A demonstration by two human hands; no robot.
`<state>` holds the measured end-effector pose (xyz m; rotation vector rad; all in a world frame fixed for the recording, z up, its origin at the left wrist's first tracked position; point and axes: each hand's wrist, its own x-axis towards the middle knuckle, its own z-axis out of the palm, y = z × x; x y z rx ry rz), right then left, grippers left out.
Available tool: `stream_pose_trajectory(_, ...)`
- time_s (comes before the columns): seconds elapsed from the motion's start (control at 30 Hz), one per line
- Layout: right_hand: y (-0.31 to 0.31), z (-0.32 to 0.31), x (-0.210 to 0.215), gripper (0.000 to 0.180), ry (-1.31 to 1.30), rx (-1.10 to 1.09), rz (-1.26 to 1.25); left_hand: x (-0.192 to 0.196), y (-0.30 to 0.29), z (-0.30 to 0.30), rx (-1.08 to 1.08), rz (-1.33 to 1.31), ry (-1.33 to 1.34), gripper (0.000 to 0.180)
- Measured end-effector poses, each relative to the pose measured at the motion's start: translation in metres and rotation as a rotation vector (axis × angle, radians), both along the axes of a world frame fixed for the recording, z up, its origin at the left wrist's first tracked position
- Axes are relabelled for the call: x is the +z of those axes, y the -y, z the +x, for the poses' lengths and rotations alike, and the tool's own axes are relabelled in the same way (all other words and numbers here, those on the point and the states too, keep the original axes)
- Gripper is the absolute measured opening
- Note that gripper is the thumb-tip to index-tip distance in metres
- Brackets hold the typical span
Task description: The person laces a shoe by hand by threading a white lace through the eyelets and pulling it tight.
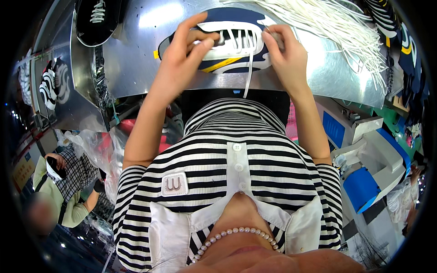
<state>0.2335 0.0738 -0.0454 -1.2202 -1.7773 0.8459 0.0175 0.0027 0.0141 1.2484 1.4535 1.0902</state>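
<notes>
A navy, white and yellow shoe upper [227,63] lies sideways on the metal table in front of me. White shoelace [239,41] crosses its opening in several rows, and one loose end hangs over the table's near edge. My left hand [184,52] is at the upper's left part, fingers curled round its edge, thumb and a fingertip by the lace at the opening. At the right end, my right hand [286,48] pinches thumb and forefinger together beside the upper; what is between them is too small to make out.
A thick bundle of white laces [337,32] spreads over the table's right side. A black shoe [98,20] stands at the far left. More uppers [407,50] hang at the right edge. A grey and blue machine [368,168] is to my lower right; another person [68,186] is at the lower left.
</notes>
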Motion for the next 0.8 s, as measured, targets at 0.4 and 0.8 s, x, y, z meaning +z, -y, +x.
stream_pose_trajectory(0.4,0.076,0.021,0.006,0.02,-0.288,0.486,-0.805,-0.014,-0.01,0.028,-0.107,0.401,-1.02,0.022)
stream_pose_trajectory(0.8,-0.004,-0.018,-0.002,0.011,-0.376,0.11,-0.105,-0.015,-0.029,0.013,-0.314,0.111,-0.79,0.034)
